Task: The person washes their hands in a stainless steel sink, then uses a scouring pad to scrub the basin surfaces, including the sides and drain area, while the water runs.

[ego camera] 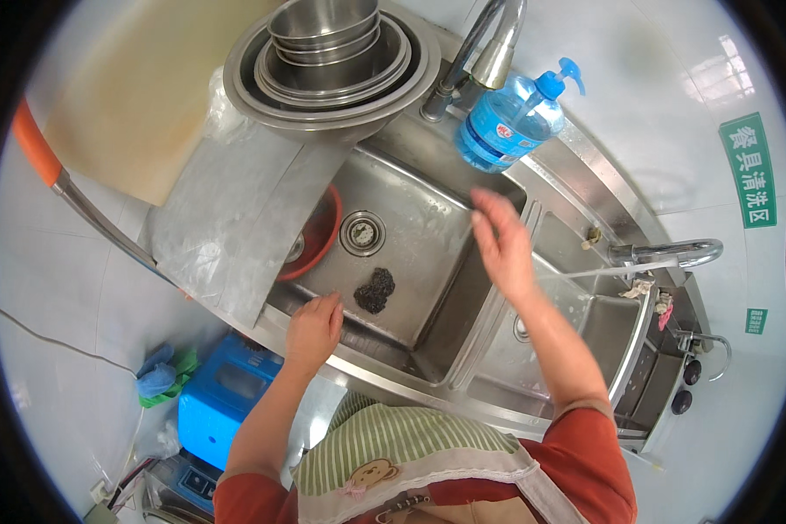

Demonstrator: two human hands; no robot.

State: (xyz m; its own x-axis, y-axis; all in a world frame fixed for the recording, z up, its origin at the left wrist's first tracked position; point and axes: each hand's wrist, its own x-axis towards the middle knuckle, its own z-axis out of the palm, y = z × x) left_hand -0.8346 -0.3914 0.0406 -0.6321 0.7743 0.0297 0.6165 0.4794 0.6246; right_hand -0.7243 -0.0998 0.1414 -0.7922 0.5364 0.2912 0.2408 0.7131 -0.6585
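Observation:
A stainless steel sink basin lies before me, with a dark steel-wool scourer on its floor near the round drain strainer. My left hand is at the basin's front rim, empty, its fingers loosely bent. Over the basin's right side is my right hand, slightly blurred, with nothing in it and the thumb apart from the fingers. Beyond it a blue pump bottle of liquid soap stands on the back ledge. A red bowl sits at the basin's left, partly hidden under a grey board.
Nested steel bowls stand at the back left, beside a chrome faucet. Water runs from a second faucet into the right basin. A blue plastic container is below left. An orange-handled tool leans at far left.

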